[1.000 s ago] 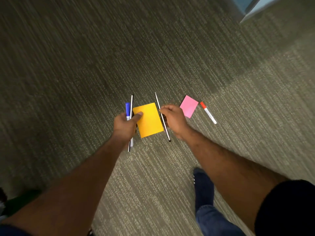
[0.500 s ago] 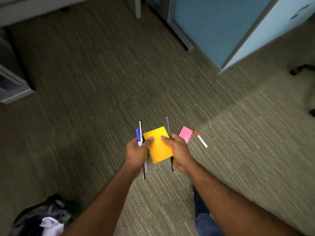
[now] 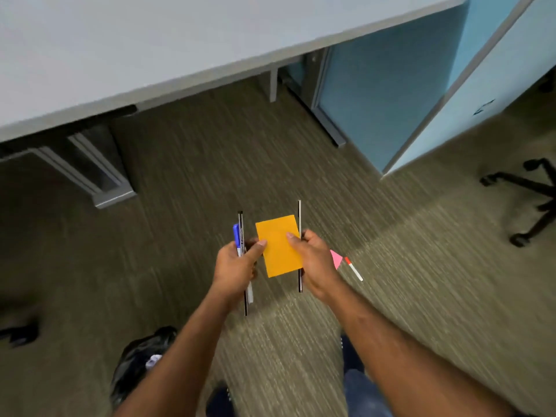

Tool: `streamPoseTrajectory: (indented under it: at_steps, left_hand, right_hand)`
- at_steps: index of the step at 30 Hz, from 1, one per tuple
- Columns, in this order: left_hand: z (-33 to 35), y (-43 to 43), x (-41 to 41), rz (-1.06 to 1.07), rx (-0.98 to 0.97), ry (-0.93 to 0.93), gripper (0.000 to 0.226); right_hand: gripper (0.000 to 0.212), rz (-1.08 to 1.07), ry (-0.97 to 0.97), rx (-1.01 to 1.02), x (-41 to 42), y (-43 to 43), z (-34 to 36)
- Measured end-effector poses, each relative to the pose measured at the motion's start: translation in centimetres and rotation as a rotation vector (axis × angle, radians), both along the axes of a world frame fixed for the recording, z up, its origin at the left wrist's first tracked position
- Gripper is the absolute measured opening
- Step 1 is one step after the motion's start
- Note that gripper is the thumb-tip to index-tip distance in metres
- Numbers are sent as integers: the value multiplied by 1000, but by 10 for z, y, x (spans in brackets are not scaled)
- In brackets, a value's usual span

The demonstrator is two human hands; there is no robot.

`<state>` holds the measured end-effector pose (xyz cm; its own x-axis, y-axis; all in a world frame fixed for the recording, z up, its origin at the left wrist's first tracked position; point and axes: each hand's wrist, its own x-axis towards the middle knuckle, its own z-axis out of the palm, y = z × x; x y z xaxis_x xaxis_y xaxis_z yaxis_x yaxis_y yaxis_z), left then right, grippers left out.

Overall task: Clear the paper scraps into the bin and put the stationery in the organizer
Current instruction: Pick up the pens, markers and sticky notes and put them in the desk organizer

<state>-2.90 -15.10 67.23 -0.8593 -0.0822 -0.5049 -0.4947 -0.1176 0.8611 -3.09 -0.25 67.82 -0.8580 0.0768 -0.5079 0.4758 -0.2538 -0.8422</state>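
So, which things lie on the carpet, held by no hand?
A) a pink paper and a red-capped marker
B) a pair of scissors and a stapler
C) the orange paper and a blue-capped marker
A: the pink paper and the red-capped marker lie on the carpet beside the right hand. Both hands pinch the orange paper, and the left hand grips the blue-capped marker.

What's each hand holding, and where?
Left hand: marker and pen, mid-shaft. Right hand: second pen, mid-shaft. Both thumbs pin the orange card by its side edges.
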Motion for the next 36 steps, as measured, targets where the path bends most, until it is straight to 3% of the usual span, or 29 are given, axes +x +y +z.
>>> streamPoseTrajectory:
  at_steps: [3,7,15,22,29,36]
  left_hand:
    - [41,-29,10,-10,-28,40,7]
    - [93,-64,23,-6,-37,83,9]
    - [177,-116,40,-56,-70,176,13]
    - [196,-114,26,-44,-48,159,14]
    - [200,-87,-33,33,-94,181,12]
    - [203,-75,-78,190,-72,140,20]
  right_hand:
    - [27,27,28,2,7,-22,42]
    - [4,92,104,9,17,-41,88]
    - [6,96,166,33,33,-81,148]
    - [8,143,179,43,8,-76,170]
    - [7,239,209,20,-78,-44,170]
    - [24,434,200,-31,-156,-49,177]
